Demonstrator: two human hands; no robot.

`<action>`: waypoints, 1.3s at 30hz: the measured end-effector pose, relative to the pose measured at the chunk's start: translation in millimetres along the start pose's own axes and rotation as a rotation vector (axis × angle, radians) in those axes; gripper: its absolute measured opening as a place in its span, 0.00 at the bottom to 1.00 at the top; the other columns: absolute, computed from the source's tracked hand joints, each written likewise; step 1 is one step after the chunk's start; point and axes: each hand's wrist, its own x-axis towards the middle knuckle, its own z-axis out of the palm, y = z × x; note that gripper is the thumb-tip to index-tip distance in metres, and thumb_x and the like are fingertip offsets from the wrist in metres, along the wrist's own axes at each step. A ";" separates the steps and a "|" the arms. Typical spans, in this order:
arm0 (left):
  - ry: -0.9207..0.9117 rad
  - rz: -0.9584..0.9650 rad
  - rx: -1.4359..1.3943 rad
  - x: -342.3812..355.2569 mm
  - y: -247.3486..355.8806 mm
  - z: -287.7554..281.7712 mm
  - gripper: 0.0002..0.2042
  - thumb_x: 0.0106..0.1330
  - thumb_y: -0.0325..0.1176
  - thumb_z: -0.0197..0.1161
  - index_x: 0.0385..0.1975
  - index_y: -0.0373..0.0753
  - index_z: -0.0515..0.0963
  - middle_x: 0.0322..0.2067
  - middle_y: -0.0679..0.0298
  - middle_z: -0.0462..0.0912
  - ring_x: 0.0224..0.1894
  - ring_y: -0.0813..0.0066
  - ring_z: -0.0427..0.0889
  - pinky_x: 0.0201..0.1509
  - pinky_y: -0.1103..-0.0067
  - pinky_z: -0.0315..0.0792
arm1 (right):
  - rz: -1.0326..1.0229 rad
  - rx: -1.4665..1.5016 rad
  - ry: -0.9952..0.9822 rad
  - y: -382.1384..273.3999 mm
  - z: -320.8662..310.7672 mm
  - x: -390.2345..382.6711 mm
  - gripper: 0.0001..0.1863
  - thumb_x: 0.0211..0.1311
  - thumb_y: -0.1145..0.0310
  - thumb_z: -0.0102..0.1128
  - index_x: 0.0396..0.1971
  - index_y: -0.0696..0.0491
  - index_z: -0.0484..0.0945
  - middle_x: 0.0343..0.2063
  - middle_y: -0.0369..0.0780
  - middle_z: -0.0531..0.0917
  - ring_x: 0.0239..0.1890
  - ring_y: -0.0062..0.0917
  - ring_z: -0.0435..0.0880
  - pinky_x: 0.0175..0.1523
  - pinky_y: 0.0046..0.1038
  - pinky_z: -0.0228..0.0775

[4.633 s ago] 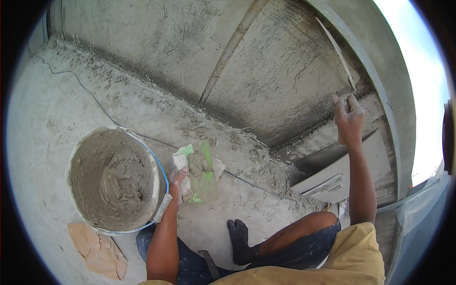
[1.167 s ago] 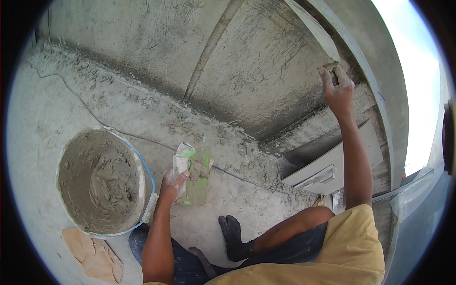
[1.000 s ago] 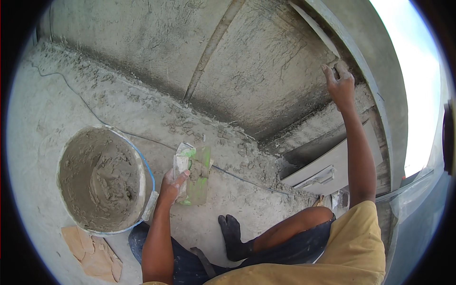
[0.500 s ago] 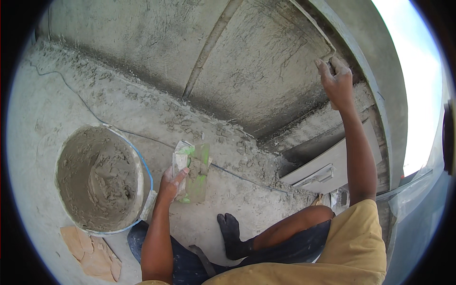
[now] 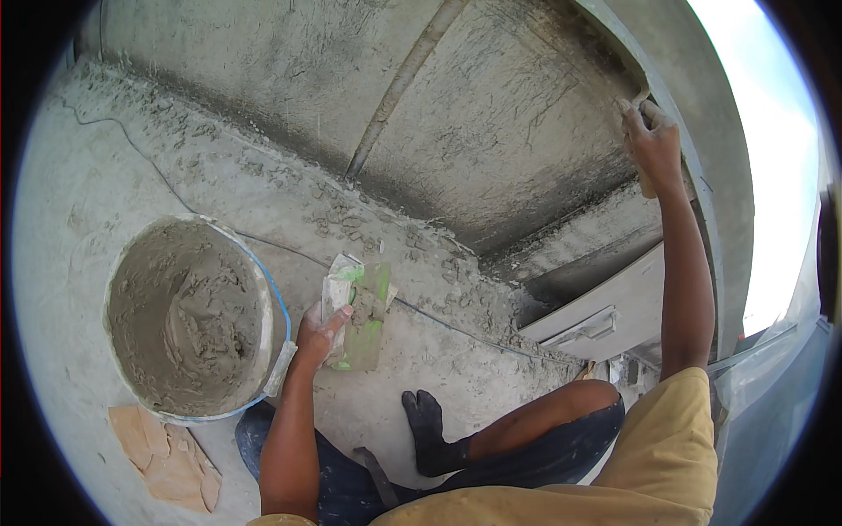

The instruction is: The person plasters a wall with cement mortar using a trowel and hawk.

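My left hand (image 5: 317,335) is closed on the grip of a flat hand board (image 5: 367,337), grey with green patches and smeared with mortar. It hangs over the floor, to the right of a round bucket (image 5: 259,329) of wet grey mortar (image 5: 206,324). At the upper right, my right hand (image 5: 656,151) is closed round a trowel, raised against the wall by its curved edge. Only the trowel's handle end (image 5: 647,187) and a bit of its neck show; the blade is mostly hidden. Damp, scored grey mortar covers the wall (image 5: 509,123) beside it.
A pale panel (image 5: 631,298) bearing another handled trowel (image 5: 589,333) leans at the right. A cable (image 5: 289,252) crosses the mortar-spattered floor. Torn brown paper (image 5: 167,456) lies below the bucket. My dark-socked foot (image 5: 427,434) rests in the middle; plastic sheeting (image 5: 781,386) hangs at the right.
My right hand with the trowel has shifted right, closer to the wall's curved edge. My left hand still holds the board in nearly the same place. The view has shifted slightly.
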 end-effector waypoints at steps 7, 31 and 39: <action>0.016 0.039 -0.077 7.6 -0.5 -1.0 0.21 0.63 0.40 0.64 0.51 0.32 0.76 0.43 0.60 0.82 0.45 0.72 0.78 0.53 0.77 0.69 | 0.093 0.062 0.088 48.3 -23.7 -93.8 0.18 0.65 0.61 0.60 0.18 0.56 0.71 0.14 0.34 0.73 0.17 0.14 0.69 0.22 0.22 0.60; 0.028 0.054 -0.045 0.4 -2.2 -2.5 0.22 0.62 0.41 0.64 0.51 0.32 0.76 0.43 0.60 0.82 0.44 0.70 0.79 0.53 0.76 0.69 | 0.297 0.125 0.030 57.8 -42.0 -85.4 0.16 0.66 0.59 0.58 0.22 0.53 0.73 0.16 0.33 0.74 0.14 0.14 0.70 0.18 0.20 0.62; 0.019 0.064 -0.096 1.3 1.5 -4.4 0.21 0.62 0.39 0.64 0.51 0.33 0.76 0.43 0.61 0.82 0.45 0.72 0.79 0.53 0.77 0.69 | 0.361 -0.071 0.104 84.4 -62.5 -162.5 0.19 0.64 0.62 0.60 0.17 0.58 0.71 0.14 0.35 0.71 0.15 0.18 0.68 0.23 0.27 0.61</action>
